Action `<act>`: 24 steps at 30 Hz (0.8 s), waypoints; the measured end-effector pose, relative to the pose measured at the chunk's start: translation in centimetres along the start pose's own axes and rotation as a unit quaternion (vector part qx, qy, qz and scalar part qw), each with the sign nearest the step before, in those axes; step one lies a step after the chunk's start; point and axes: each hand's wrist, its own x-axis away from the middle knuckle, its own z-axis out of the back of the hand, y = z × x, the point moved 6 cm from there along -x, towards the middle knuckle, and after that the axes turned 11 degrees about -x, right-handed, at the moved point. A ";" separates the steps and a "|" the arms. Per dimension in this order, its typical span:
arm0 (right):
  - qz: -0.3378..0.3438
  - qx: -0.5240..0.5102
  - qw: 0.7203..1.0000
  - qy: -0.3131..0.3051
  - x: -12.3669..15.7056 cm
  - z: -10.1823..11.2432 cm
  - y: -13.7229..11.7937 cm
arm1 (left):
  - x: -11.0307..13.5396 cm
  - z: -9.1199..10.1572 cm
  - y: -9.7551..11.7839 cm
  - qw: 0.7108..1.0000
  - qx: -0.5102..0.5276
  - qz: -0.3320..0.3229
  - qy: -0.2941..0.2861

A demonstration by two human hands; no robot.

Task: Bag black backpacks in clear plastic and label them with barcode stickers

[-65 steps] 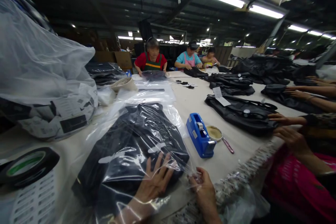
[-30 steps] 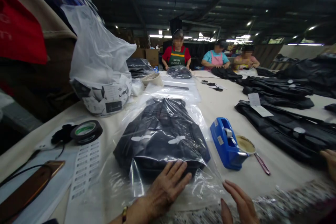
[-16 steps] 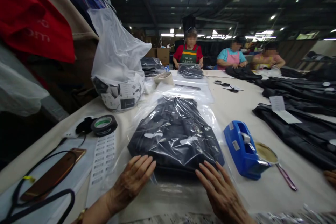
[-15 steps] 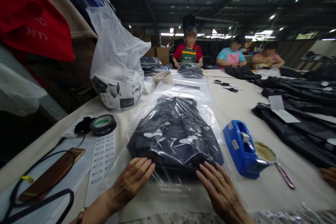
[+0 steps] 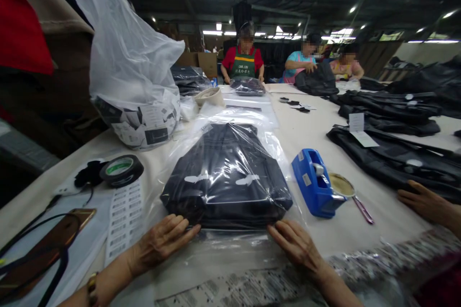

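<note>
A folded black garment or bag, its exact kind unclear, lies inside a clear plastic bag [image 5: 230,204] in front of me. Two white patches show on it through the shiny film. My left hand [image 5: 162,242] is at the near left corner, fingers bent and closed on the bag's plastic. At the near right corner my right hand [image 5: 297,244] has its fingers together on the plastic too. Both thumbs are partly hidden. Loose clear film stretches toward me between the hands. A blue tape dispenser [image 5: 315,184] stands to the right of the bag.
Left are black tape [image 5: 121,171], a barcode label sheet [image 5: 124,218], a phone [image 5: 46,254] with cables, and a plastic sack of paper scraps [image 5: 144,120]. A pink-handled tool [image 5: 363,210] lies right. Another person's hand [image 5: 428,199] rests by black items [image 5: 382,153]. Co-workers stand opposite.
My fingers, flatter before, have bent at the near corners of the bag. The film over the black item looks smoother. The view has swung right, and the neighbour's hand shows more fully.
</note>
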 end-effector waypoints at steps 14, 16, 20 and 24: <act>-0.028 0.055 0.998 0.002 0.3 -0.7 0.0 | -7.8 2.4 4.6 0.997 0.002 0.079 -0.014; -0.032 0.058 0.998 -0.002 0.4 -0.8 0.0 | -10.1 1.8 6.2 0.998 0.043 0.008 0.047; -0.051 0.070 0.996 -0.022 1.5 -0.8 0.5 | -12.7 -0.8 7.2 0.990 0.078 -0.075 0.093; -0.112 0.101 0.988 -0.014 3.3 0.8 0.7 | -13.0 -2.0 6.9 0.988 0.085 -0.073 0.110</act>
